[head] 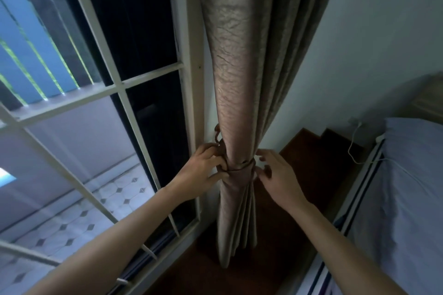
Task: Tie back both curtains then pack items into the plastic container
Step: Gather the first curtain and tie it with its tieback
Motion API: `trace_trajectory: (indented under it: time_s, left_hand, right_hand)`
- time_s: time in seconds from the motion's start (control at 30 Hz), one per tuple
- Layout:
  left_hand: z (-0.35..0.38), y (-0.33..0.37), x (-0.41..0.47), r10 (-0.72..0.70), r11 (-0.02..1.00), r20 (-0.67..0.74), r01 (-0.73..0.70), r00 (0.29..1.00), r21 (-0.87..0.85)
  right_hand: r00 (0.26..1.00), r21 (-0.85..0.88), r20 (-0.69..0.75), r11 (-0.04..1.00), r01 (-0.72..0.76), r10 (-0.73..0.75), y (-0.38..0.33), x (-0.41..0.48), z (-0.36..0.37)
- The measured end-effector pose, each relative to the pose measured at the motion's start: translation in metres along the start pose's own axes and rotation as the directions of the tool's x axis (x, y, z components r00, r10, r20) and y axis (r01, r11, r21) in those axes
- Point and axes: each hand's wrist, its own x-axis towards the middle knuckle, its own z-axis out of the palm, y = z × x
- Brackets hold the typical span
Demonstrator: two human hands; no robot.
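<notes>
— Curtain position?
— It hung gathered into a narrow bundle beside the window frame, cinched by a brown cord wrapped around its middle.
— And the left hand?
— Its fingers were curled shut on the cord at the bundle's left edge, pressed against the fabric.
— The right hand?
— It sat just beside the bundle's right edge, level with the cord, fingers spread loosely and gripping nothing; whether the tips touched the fabric could not be told.
— Anything else nearby?
— A bed stood well to the right, with a white cable trailing onto it.
</notes>
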Motion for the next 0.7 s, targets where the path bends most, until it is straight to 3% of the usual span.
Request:
trace_trajectory:
  time_s: [0.2,0.37,0.5,0.6,0.7]
  left_hand:
    - [-0.004,0.009,-0.015,-0.142,0.979,-0.030,0.136,0.989,-0.154]
    - [-0.012,0.014,-0.019,-0.159,0.981,-0.134,0.141,0.978,-0.135]
    - [-0.027,0.014,-0.017,-0.217,0.971,-0.201,0.189,0.955,-0.150]
    - [-0.031,0.012,-0.015,-0.204,0.979,-0.214,0.193,0.955,-0.072]
    - [-0.029,0.016,-0.018,-0.185,0.983,-0.243,0.181,0.952,-0.038]
  right_hand:
    - [0.996,-0.029,0.027,0.996,0.085,-0.084,0.001,0.008,0.006]
    - [0.990,-0.053,0.061,0.991,0.127,-0.123,-0.004,0.005,0.013]
    - [1.000,0.153,-0.002,0.988,0.009,-0.009,-0.019,0.004,0.014]
    - [0.997,0.344,0.029,0.936,-0.074,0.068,-0.034,0.007,0.014]
    - [0.995,0.373,0.037,0.923,-0.098,0.091,-0.040,0.008,0.020]
